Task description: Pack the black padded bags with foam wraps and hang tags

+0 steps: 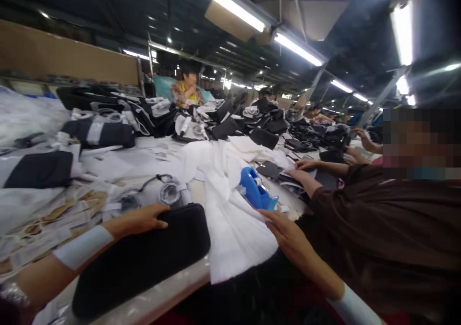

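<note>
overhead strip lights point(297, 49) run above a long worktop point(154, 302) piled with black cases point(101, 134) and white wrapping point(194, 126). our left grip point(139, 221) lies open and flat on top of a black case point(140, 262), its fingers not closed around it; the case sits at the worktop's near edge. our right grip point(288, 238) is open too, its fingers point(277, 222) resting on a white sheet point(234, 229) just beside the case. a blue tape dispenser point(256, 189) stands at the sheet's far side. to our right, a co-worker in a brown sleeve point(360, 210) has 2 hands point(304, 171) near dark items point(268, 170), and another person point(188, 89) sits across the worktop.
</note>
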A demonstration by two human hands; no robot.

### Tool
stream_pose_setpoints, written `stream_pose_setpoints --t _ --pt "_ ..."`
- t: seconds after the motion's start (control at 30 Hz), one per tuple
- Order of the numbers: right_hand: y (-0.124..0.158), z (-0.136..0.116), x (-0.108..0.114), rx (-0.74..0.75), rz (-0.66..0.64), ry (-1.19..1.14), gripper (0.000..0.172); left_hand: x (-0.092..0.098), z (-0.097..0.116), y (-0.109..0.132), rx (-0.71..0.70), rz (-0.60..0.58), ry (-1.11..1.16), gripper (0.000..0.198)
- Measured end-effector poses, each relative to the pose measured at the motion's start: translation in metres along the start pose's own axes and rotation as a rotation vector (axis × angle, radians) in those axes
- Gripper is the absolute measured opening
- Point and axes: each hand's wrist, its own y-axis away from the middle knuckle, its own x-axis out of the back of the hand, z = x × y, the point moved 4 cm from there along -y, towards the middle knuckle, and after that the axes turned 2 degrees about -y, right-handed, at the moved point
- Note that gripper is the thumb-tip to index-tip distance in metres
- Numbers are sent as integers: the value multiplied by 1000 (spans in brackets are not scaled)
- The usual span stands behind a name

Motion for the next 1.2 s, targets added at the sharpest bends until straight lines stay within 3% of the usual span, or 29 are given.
stream_pose_setpoints --t 0.07,0.17,0.33,0.5,0.7,0.83,0.97,1.07,1.2 --pt "-45 -19 -11 62 -35 50 36 -2 -6 -3 11 -27 17 55" --pt "-99 -28 -38 -12 -187 -3 31 -6 -6 -4 23 -53 47 58" --pt "-148 -40 -84 -125 -479 -142 27 -6 -1 7 43 -41 84 58" --pt "-157 -51 -98 -191 -643 -156 28 -5 3 18 114 7 111 64" --pt "-163 -50 -123 -189 -690 -171 31 2 13 25 160 53 148 68" --pt "-164 -60 -141 -143 -793 -289 31 6 19 28 130 55 139 61" --pt "-167 -57 -137 -139 -883 -261 31 2 13 24 119 73 132 60" --pt "-169 -55 -135 -126 -843 -244 30 -3 3 20 132 96 140 68" --pt "-163 -69 -163 -83 -899 -335 32 -3 3 19 119 83 140 70"
